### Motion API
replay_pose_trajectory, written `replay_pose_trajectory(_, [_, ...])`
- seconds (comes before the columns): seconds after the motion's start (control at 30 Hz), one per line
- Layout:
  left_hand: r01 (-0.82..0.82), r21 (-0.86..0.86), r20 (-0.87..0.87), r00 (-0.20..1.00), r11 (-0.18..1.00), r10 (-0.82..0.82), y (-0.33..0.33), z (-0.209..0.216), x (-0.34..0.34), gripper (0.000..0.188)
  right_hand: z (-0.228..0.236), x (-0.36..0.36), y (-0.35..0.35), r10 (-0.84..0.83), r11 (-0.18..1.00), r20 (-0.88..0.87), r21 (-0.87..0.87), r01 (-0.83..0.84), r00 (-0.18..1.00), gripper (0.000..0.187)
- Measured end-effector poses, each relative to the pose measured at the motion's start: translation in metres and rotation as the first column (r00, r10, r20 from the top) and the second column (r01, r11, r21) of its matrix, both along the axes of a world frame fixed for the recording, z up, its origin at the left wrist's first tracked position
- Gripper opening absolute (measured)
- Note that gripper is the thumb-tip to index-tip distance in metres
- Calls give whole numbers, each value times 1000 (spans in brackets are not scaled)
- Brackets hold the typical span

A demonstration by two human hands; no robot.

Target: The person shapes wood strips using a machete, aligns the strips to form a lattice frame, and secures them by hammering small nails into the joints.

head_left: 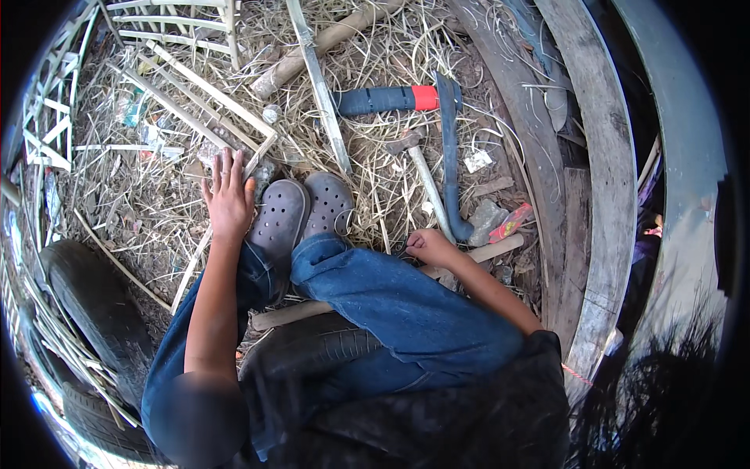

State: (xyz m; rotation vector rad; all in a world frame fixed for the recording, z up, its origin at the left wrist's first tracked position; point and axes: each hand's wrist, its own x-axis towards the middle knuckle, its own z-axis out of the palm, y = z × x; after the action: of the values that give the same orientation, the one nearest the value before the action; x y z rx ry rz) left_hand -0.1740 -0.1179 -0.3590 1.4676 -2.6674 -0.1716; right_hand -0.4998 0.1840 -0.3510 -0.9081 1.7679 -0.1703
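Observation:
My left hand (229, 199) reaches forward with its fingers stretched out. Its fingertips rest at the near end of a frame of pale bamboo strips (223, 98) lying on the ground; whether they press on a strip is hard to see. My right hand (432, 247) is closed beside my knee, and a small dark thing shows at its fingertips, too small to name. Just beyond it lie a hammer (426, 181) with a pale handle and a long blue-grey tool (449, 148) with a hooked end. A dark cylinder with a red band (391, 100) lies farther off.
Bamboo shavings (375, 62) litter the dirt. A flat strip (320, 90) and a thick pole (328, 47) lie ahead. Wooden boards (598, 156) line the right side. Tires (94, 301) stand at the left, near a bamboo lattice (55, 129). My feet wear grey clogs (280, 215).

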Motion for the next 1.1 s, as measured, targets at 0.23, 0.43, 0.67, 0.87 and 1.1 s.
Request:
replay_pose_trajectory(0.23, [3, 16, -27, 1000, 1000, -3, 2, 0, -4, 56, 3, 0, -2, -136, 990, 22, -36, 137, 990, 20])
replay_pose_trajectory(0.43, [-20, 10, -41, 999, 1000, 20, 3, 4, -4, 55, 26, 0, -12, -63, 998, 17, -17, 63, 998, 20])
replay_pose_trajectory(0.67, [-60, 65, -45, 997, 996, 63, 0, 11, 4, 55, 91, -2, -97, 53, 994, 17, -98, -51, 998, 21])
replay_pose_trajectory(0.87, [-34, 116, -122, 991, 993, 48, 1, 8, 1, 57, 168, 91, -205, 267, 929, -17, -261, -262, 964, 19])
replay_pose_trajectory(1.1, [-51, 63, -184, 981, 997, 62, 4, -9, 8, 61, 130, 247, -323, 593, 690, -97, -452, -566, 800, 19])
